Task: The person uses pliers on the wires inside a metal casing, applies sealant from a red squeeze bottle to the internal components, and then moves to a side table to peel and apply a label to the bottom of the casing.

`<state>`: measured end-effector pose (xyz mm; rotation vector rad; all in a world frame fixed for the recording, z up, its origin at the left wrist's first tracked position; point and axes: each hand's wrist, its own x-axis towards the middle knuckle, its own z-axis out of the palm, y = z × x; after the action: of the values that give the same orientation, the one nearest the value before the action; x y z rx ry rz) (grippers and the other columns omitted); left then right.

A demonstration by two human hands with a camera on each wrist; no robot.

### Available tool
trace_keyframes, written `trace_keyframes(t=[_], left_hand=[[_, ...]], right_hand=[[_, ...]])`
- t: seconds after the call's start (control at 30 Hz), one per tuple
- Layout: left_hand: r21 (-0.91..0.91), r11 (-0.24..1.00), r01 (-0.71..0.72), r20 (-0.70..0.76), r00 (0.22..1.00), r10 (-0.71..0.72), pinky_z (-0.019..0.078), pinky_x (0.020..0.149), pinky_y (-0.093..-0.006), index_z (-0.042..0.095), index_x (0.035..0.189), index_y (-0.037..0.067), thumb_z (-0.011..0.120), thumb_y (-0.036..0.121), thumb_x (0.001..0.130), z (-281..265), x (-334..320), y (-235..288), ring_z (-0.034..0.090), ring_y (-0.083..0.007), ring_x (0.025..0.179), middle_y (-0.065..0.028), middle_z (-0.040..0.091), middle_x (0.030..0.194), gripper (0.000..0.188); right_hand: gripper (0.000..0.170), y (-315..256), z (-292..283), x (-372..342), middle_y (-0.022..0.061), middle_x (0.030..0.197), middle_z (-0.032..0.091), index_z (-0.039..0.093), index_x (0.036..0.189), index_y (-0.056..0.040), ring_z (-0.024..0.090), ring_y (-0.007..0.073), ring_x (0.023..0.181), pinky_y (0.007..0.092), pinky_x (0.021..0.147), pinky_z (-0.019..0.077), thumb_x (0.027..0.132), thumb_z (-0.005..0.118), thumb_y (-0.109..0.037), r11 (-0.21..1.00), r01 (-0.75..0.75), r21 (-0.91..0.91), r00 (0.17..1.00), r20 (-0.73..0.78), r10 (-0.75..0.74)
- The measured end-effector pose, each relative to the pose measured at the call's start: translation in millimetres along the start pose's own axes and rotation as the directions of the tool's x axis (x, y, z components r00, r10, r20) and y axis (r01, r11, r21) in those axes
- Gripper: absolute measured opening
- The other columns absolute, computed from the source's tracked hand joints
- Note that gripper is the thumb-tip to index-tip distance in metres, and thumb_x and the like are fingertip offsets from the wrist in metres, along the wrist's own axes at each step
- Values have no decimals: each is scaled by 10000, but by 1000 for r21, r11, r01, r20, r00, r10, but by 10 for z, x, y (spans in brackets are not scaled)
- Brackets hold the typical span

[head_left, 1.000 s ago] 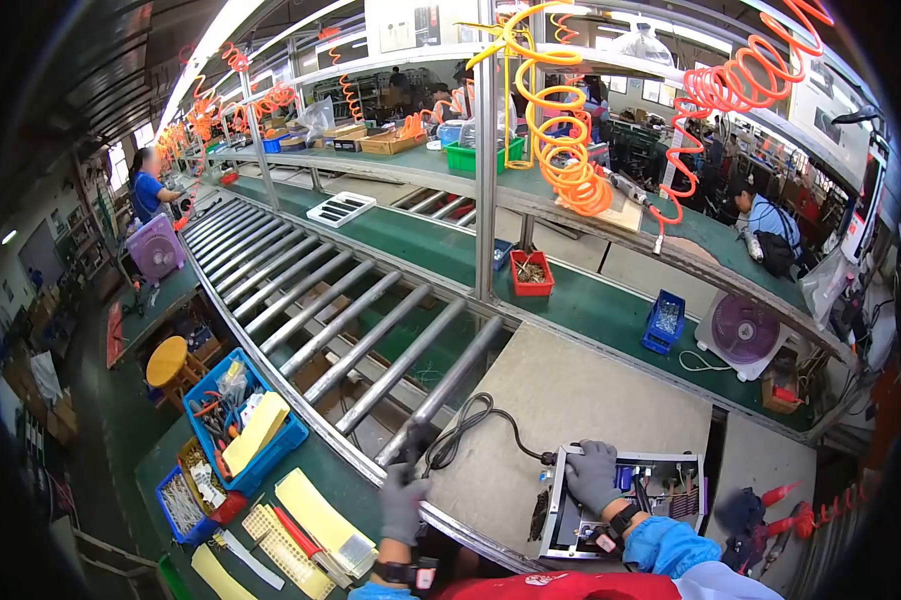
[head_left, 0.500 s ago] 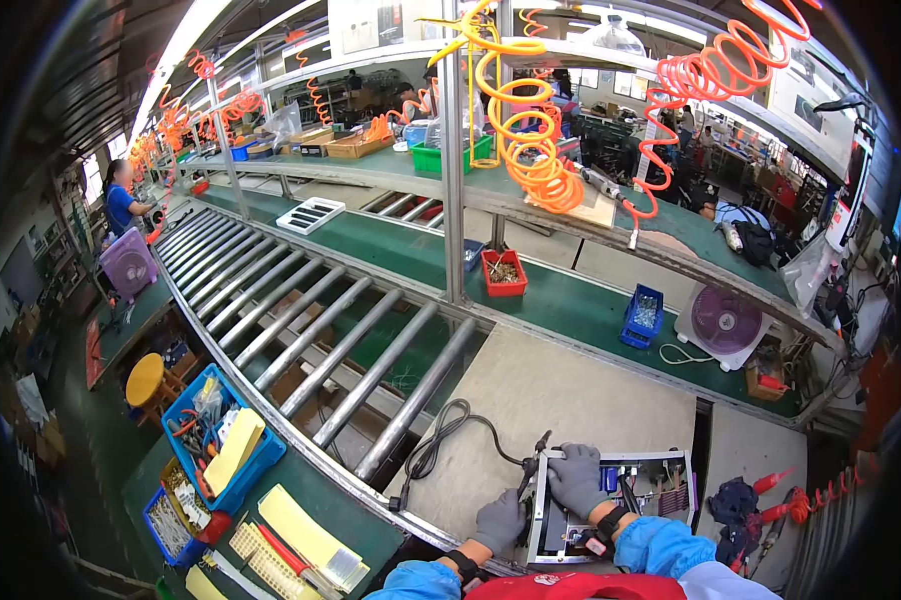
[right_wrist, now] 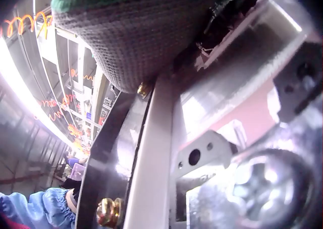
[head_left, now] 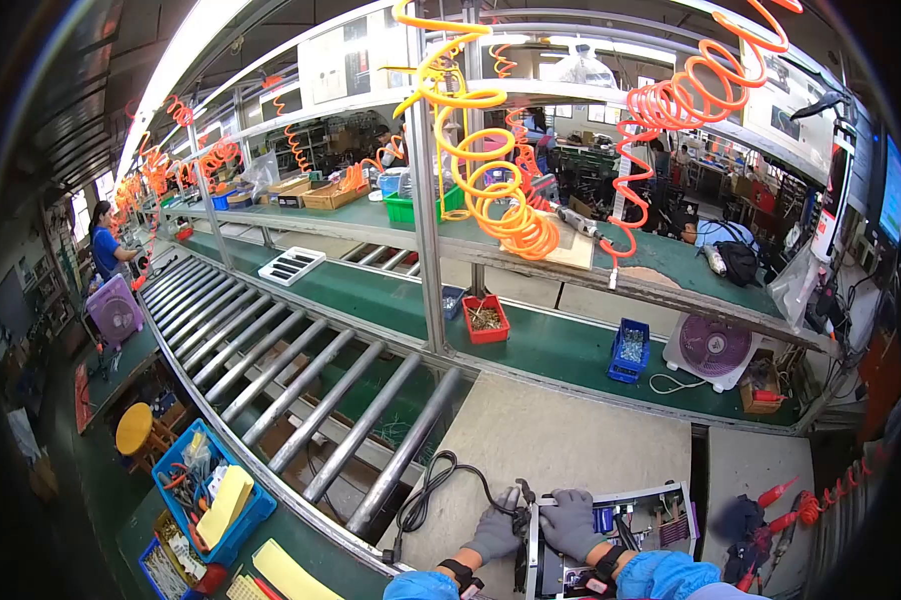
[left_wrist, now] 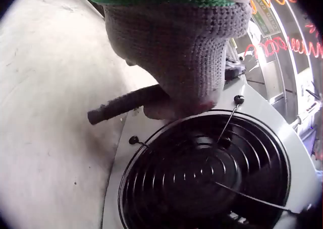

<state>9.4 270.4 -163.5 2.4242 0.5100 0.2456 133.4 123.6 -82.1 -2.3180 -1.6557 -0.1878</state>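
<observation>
The left hand [head_left: 496, 532], in a grey knit glove, pinches the end of a black rubber-covered cable [left_wrist: 126, 105] close against the left side of an open, pale metal case [head_left: 635, 492]. That side carries a round black fan behind a wire grille [left_wrist: 202, 173].

The right hand [head_left: 571, 527], gloved alike, rests over the case's left rim near its far corner; its fingertips are hidden, so I cannot tell how tightly it grips.

The case lies open side up toward the near right corner of a beige, flat board [head_left: 561, 420], with wiring and components showing inside. The rest of the cable loops along the board's left edge, its plug near the near left corner.

Metal conveyor rollers [head_left: 407, 450] adjoin the left edge. Beyond the far edge, a green strip holds a red plastic bin [head_left: 489, 337], a blue plastic bin [head_left: 628, 373] and a purple-and-white box fan [head_left: 709, 345].
</observation>
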Motion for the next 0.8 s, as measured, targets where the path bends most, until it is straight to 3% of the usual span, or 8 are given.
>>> trace_keyframes(t=[0.13, 0.23, 0.43, 0.53, 0.63, 0.73, 0.8], left_hand=[[13, 1000, -11, 17, 1000, 11, 293, 1169, -512, 172, 1561, 53, 710, 253, 747, -17, 92, -33, 325, -421, 1433, -243, 321, 1547, 996], [74, 995, -71, -123, 989, 79, 326, 1148, -510, 194, 1557, 71, 719, 261, 745, -10, 77, -25, 340, -429, 1424, -253, 318, 1545, 986], [-55, 998, -35, -37, 999, 33, 426, 1083, -508, 196, 1560, 97, 706, 276, 763, -41, 149, -36, 450, -482, 1329, -296, 292, 1547, 963], [-76, 988, -134, -27, 991, 132, 442, 1074, -505, 185, 1566, 108, 700, 280, 768, 43, 225, -154, 464, -490, 1314, -301, 270, 1560, 965], [-93, 993, -68, 27, 997, 71, 430, 1101, -445, 257, 1544, 51, 704, 360, 784, -152, 187, -2, 393, -435, 1399, -282, 302, 1559, 934], [61, 994, -91, -114, 989, 97, 476, 1030, -488, 185, 1581, 148, 694, 295, 768, 37, 183, -133, 506, -457, 1287, -291, 370, 1519, 971], [38, 999, 20, 205, 978, -27, 490, 1005, -475, 185, 1585, 141, 672, 328, 788, -158, 195, -71, 548, -423, 1254, -280, 448, 1467, 952]], right_hand=[[221, 18, 14, 10, 117, 1136, 622, 752, 936, -174, 540, 311, 1112, 514, 994, 336, 835, 653, -343, 1000, -8, -1, 1000, 3, 8], [218, 28, -27, 31, 120, 1144, 622, 751, 930, -173, 537, 310, 1117, 514, 994, 335, 832, 655, -343, 1000, -14, 7, 1000, 15, 14], [210, 38, 6, 27, 122, 1150, 622, 753, 925, -176, 533, 310, 1132, 515, 994, 333, 824, 659, -336, 1000, -2, 12, 1000, -9, 2], [217, 30, -20, 31, 114, 1130, 622, 758, 930, -173, 534, 302, 1130, 507, 987, 339, 808, 670, -329, 1000, 3, 11, 1000, -15, -2], [216, 21, -21, 27, 122, 1149, 621, 754, 936, -175, 532, 310, 1135, 511, 994, 334, 816, 663, -330, 1000, 2, 16, 1000, 0, -2], [211, 33, -13, 35, 137, 1172, 620, 748, 937, -176, 532, 324, 1137, 519, 1001, 327, 826, 657, -332, 1000, -3, 18, 1000, 14, 2], [214, 29, -17, 36, 139, 1175, 619, 747, 942, -175, 532, 325, 1137, 519, 1000, 328, 822, 662, -331, 1000, -3, 18, 1000, 15, 2]])
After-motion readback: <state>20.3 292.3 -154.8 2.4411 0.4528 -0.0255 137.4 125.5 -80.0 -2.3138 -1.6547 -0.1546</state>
